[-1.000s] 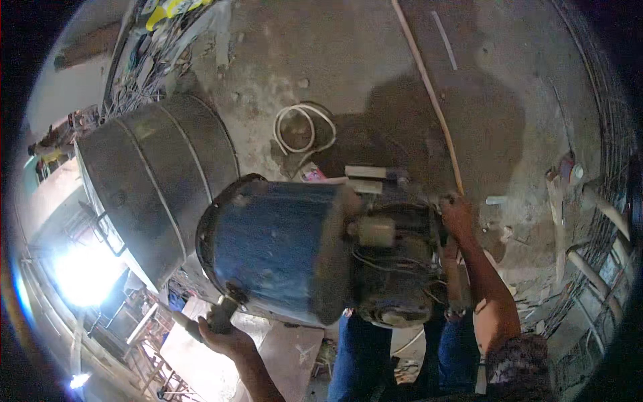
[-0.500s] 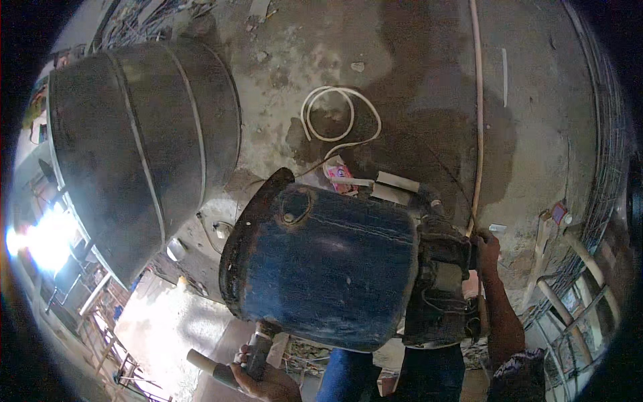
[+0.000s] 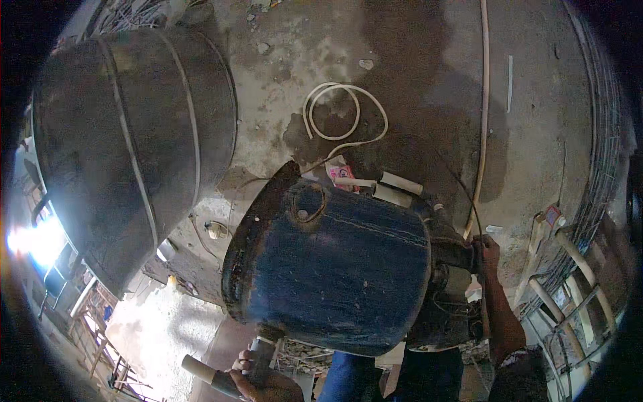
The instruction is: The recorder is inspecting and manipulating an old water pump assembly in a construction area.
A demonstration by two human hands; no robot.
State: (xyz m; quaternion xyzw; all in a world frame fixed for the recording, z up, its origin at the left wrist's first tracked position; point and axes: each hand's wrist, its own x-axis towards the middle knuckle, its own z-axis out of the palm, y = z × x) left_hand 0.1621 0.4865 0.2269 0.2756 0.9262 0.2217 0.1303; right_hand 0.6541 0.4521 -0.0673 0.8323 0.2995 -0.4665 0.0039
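Since a second ago the blue drum (image 3: 335, 275) has swung from the middle of the view toward the lower centre and now fills more of it, while the big grey metal cylinder (image 3: 127, 154) has slid up and to the left. Half a second ago the layout was already close to this one; the drum has only grown a little larger in view.

The blue drum is a rusty-rimmed, barrel-shaped body lying on its side, its round end with a small cap facing up and left. A short pipe stub (image 3: 262, 348) sticks out of its underside. The left hand (image 3: 268, 383) sits at the bottom edge, its fingers curled round a pale pipe handle (image 3: 207, 372) just below that stub — a closed grip. The right hand (image 3: 485, 251) is at the drum's right end, fingers wrapped on a thin dark cable (image 3: 469, 208) beside the motor housing (image 3: 449, 295); they look closed on it, though the grip is small in view.

Behind the drum lies a stained concrete floor (image 3: 415, 80) with a loose coil of white hose (image 3: 341, 110), and a long pale pipe (image 3: 483, 100) runs down toward the right hand. Two short white tubes (image 3: 395, 187) and a pink scrap (image 3: 343, 173) lie just above the drum. Blue trouser legs (image 3: 348, 378) show below it — wooden rails (image 3: 576, 268) stand at the far right.
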